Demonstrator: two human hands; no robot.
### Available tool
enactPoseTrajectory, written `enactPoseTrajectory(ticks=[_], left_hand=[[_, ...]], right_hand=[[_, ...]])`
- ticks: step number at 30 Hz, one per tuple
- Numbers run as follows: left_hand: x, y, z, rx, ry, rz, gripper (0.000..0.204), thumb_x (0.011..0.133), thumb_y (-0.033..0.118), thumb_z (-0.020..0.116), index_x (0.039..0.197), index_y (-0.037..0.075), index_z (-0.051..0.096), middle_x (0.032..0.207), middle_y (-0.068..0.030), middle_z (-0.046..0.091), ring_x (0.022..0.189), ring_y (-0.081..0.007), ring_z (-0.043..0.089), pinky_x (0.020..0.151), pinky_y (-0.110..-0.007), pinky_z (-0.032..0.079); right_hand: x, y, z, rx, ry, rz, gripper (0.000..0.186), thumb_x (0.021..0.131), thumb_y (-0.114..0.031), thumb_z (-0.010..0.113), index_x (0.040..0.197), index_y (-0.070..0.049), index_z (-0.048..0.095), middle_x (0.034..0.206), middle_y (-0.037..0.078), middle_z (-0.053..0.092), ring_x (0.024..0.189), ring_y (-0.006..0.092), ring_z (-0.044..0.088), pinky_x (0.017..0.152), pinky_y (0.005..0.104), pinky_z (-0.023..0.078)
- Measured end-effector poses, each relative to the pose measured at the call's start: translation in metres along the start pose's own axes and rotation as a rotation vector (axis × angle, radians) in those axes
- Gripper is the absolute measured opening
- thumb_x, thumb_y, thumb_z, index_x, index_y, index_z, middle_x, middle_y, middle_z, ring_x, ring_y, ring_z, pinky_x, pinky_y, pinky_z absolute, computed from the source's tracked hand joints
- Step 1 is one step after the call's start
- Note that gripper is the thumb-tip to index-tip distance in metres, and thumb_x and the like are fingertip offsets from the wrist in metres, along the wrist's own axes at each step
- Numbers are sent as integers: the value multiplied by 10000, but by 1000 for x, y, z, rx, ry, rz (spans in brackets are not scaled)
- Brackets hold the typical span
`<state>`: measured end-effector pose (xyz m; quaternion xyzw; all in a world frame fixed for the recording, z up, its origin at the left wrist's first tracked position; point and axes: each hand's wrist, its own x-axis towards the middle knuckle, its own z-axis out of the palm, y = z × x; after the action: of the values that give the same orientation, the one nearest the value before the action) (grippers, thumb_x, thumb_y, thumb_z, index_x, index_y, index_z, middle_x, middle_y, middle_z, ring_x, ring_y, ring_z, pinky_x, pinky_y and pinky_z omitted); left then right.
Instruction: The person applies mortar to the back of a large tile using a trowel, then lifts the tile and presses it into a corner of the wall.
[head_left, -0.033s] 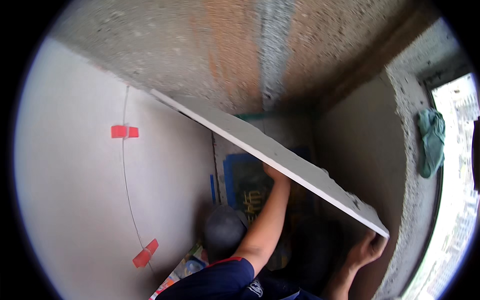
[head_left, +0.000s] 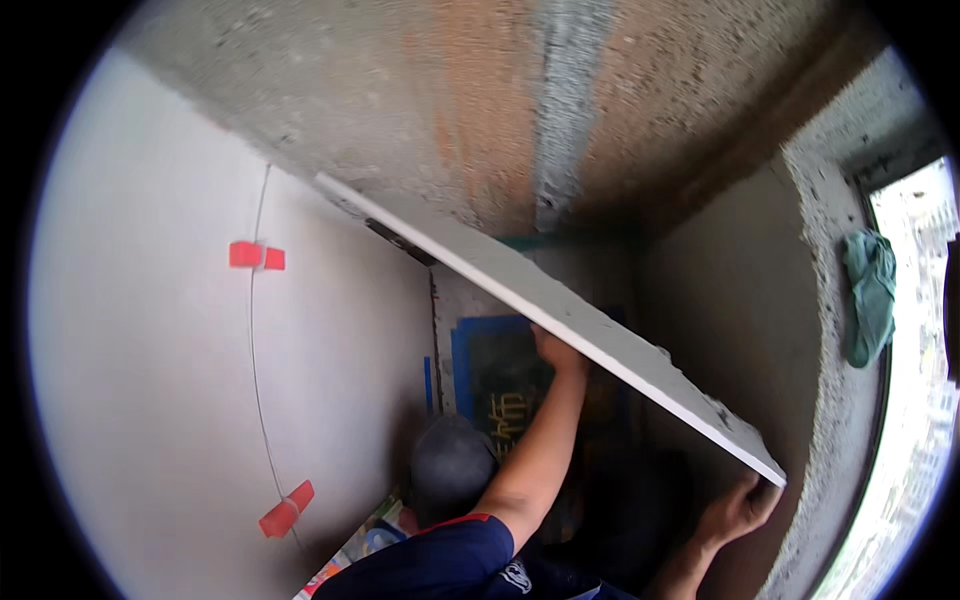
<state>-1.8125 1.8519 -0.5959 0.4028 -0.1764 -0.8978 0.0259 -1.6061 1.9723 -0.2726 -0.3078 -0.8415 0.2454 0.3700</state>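
A long white tile (head_left: 655, 378) slants across the view from upper left to lower right. Its edge faces me, and rough grey mortar coats the side turned away. My right hand (head_left: 738, 512) is closed on the lower right end, fingers curled under the corner. Near the middle, my left hand (head_left: 557, 350) holds the tile from below, its fingertips hidden behind the edge. The tile's far left end lies close to the white tiled wall (head_left: 160, 330), with a dark strip showing beside it.
Red clips (head_left: 257, 256) sit along a thin joint in the left wall. Bare concrete (head_left: 470, 100) with a grey band stands ahead. At right, a green cloth (head_left: 869, 298) hangs by the bright window. Below my left arm is a dark grey rounded thing (head_left: 450, 465) I cannot make out.
The whole view has shifted slightly. More of the dark strip between the tile's left end and the wall shows now. Both hands keep their places on the tile.
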Motion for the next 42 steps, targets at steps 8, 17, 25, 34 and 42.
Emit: enactPoseTrajectory(ticks=[8, 17, 25, 34, 42], left_hand=[[54, -37, -39, 164, 377, -180, 630, 1001, 461, 315, 1344, -59, 406, 1375, -156, 455, 1221, -312, 459, 1027, -406, 364], [25, -64, -39, 114, 102, -453, 678, 969, 527, 345, 1424, 25, 318, 1474, -128, 347, 1324, -314, 357, 1091, -457, 282], [27, -38, -2, 419, 245, -87, 579, 982, 417, 393, 1359, -22, 375, 1399, -173, 417, 1201, -320, 455, 1004, -426, 359], [7, 167, 177, 328, -56, 917, 425, 1014, 281, 359, 1228, -80, 427, 1223, -193, 500, 1060, -255, 513, 921, -358, 414], [-89, 226, 265, 323, -256, 1283, 620, 990, 453, 379, 1244, -112, 404, 1258, -232, 458, 1131, -281, 481, 972, -370, 390]], right_hand=[[8, 17, 47, 361, 257, 122, 200, 978, -198, 446, 1016, -11, 508, 575, -37, 369, 476, 49, 301, 441, 207, 228], [32, 4, 48, 472, 202, 84, 205, 989, -205, 487, 815, -99, 461, 592, -39, 347, 490, 37, 294, 449, 211, 210], [35, 13, 43, 482, 185, 93, 191, 981, -211, 505, 832, -93, 489, 602, -44, 357, 498, 34, 291, 451, 204, 205], [27, 5, 43, 441, 166, 47, 243, 976, -209, 519, 785, -66, 473, 637, -24, 374, 585, 73, 344, 541, 234, 268], [13, 21, 19, 272, 133, 84, 292, 969, -287, 499, 967, -3, 569, 737, 39, 513, 703, 132, 483, 652, 263, 389]])
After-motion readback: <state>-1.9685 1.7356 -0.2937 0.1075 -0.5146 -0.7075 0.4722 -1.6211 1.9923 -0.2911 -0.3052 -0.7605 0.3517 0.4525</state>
